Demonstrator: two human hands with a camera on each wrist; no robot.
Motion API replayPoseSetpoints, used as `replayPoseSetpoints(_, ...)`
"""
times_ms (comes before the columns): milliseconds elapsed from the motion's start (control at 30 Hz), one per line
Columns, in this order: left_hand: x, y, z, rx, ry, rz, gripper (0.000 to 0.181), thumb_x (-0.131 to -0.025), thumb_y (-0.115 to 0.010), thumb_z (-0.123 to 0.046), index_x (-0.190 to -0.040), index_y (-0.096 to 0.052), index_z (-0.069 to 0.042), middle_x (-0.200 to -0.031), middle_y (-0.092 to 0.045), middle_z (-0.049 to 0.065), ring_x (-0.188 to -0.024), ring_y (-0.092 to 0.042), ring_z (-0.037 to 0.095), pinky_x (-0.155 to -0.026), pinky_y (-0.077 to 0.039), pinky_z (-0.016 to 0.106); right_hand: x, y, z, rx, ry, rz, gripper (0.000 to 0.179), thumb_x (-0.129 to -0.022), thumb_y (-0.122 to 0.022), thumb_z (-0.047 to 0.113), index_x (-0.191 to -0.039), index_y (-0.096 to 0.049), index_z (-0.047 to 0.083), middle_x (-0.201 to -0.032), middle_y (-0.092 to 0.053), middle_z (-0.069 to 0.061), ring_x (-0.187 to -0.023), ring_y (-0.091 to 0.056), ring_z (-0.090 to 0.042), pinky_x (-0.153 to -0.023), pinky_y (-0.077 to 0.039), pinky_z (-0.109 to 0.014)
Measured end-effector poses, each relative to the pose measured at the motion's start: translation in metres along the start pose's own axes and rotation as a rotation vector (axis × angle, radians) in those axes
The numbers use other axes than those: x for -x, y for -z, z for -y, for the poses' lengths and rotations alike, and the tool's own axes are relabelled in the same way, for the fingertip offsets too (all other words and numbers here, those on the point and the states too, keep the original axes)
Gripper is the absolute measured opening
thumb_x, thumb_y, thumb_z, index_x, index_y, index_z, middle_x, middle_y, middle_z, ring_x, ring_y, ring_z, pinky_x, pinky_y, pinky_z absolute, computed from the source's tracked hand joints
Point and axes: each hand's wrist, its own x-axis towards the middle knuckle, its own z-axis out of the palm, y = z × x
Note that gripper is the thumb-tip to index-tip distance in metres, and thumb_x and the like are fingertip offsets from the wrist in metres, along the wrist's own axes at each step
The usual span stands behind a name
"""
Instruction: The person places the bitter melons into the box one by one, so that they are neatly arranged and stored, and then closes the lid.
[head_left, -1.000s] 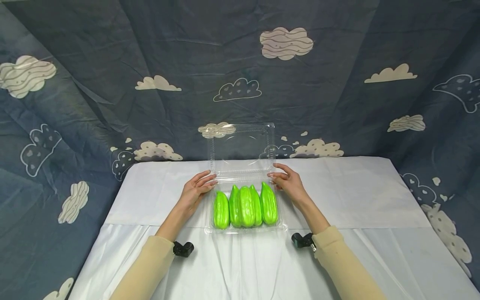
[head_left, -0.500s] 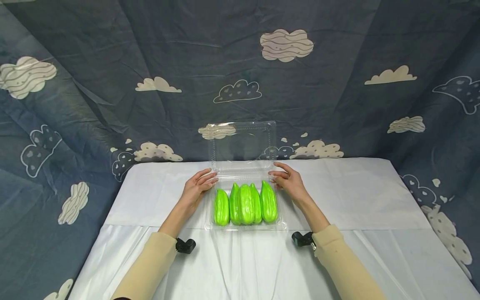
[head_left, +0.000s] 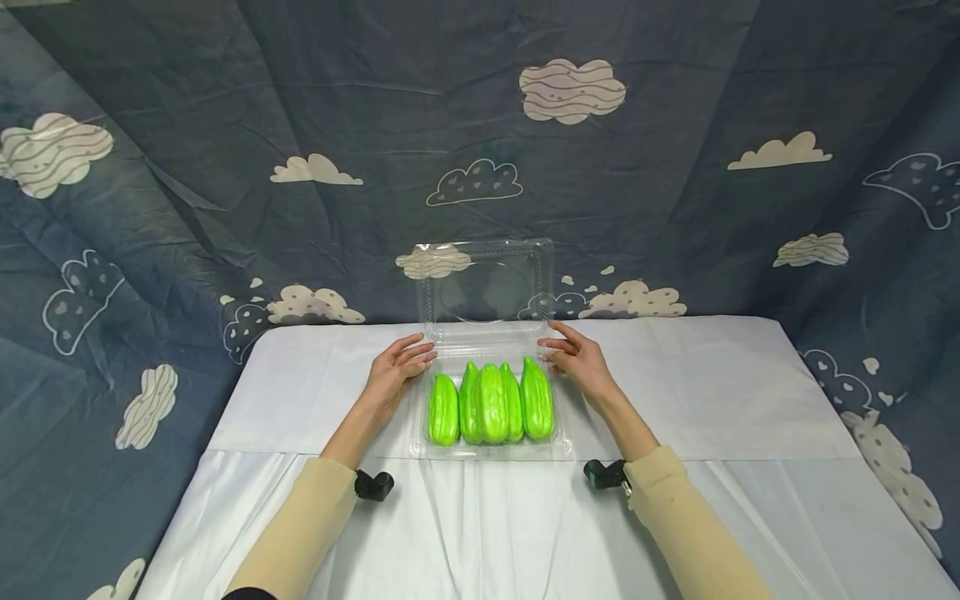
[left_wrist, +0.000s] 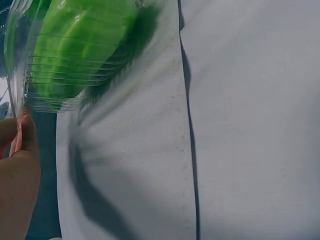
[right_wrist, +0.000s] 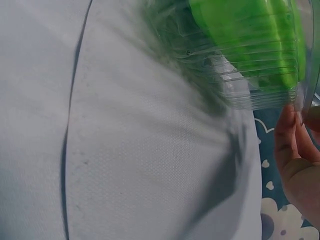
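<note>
Near the middle of the table stands a clear plastic clamshell box [head_left: 422, 442] with its hinged lid [head_left: 487, 292] raised at the back. Several bright green, ridged, gourd-like vegetables [head_left: 493, 404] lie side by side in its base, tips pointing away from me. My left hand [head_left: 390, 373] pinches the box's left edge close to the hinge, thumb against fingers. On the opposite edge, my right hand [head_left: 581, 362] pinches the plastic likewise. Both wrist views show the ribbed side wall [left_wrist: 65, 90] close above the cloth, its shadow beneath.
A white cloth [head_left: 712, 392] covers the table, with a seam running across it. Behind and to both sides hangs a dark blue curtain [head_left: 637, 200] printed with clouds. Black wrist cameras [head_left: 375, 485] sit at both beige sleeves [head_left: 296, 521].
The box, with the green vegetables in it, has shifted slightly away from me, and its lid top sits a little higher. Both hands have moved with it, keeping their pinch.
</note>
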Motion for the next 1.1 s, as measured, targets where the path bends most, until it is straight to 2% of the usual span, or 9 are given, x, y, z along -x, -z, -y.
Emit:
replayPoseSetpoints(200, -0.003, 0.000, 0.000, -0.006, 0.011, -0.018, 0.056, -0.092, -0.046, 0.019, -0.146, -0.039, 0.004, -0.139, -0.048, 0.029, -0.128, -0.050, 0.038, -0.101, -0.044, 0.036, -0.002, 0.001, 0.000, -0.003, -0.010, 0.016, 0.060, -0.094, -0.050, -0.009, -0.151, -0.036, 0.004, -0.130, -0.057, -0.027, -0.091, -0.066, -0.018, -0.076, -0.054, -0.037)
replayPoseSetpoints(500, -0.008, 0.000, -0.001, -0.012, 0.016, -0.037, 0.057, -0.091, -0.048, 0.019, -0.146, -0.036, 0.006, -0.139, -0.046, 0.032, -0.125, -0.053, 0.036, -0.101, -0.044, 0.036, -0.008, 0.002, -0.003, -0.018, 0.037, 0.038, 0.060, -0.094, -0.048, -0.011, -0.151, -0.037, 0.005, -0.133, -0.055, -0.027, -0.095, -0.065, -0.019, -0.077, -0.053, -0.034)
replayPoseSetpoints(800, -0.012, -0.001, -0.001, 0.001, 0.001, -0.044, 0.055, -0.091, -0.048, 0.020, -0.144, -0.037, 0.008, -0.137, -0.048, 0.032, -0.124, -0.053, 0.038, -0.100, -0.045, 0.037, -0.010, 0.002, -0.004, -0.003, 0.067, 0.040, 0.061, -0.095, -0.049, -0.011, -0.149, -0.038, 0.014, -0.136, -0.054, -0.023, -0.100, -0.061, -0.037, -0.078, -0.051, -0.042)
replayPoseSetpoints(1100, -0.012, -0.001, 0.001, -0.004, -0.030, -0.022, 0.054, -0.092, -0.046, 0.021, -0.143, -0.034, 0.011, -0.139, -0.042, 0.037, -0.126, -0.050, 0.041, -0.102, -0.043, 0.038, -0.003, 0.001, 0.010, -0.050, 0.083, 0.048, 0.057, -0.093, -0.051, -0.013, -0.146, -0.039, 0.004, -0.135, -0.052, -0.029, -0.102, -0.057, -0.051, -0.078, -0.050, -0.049)
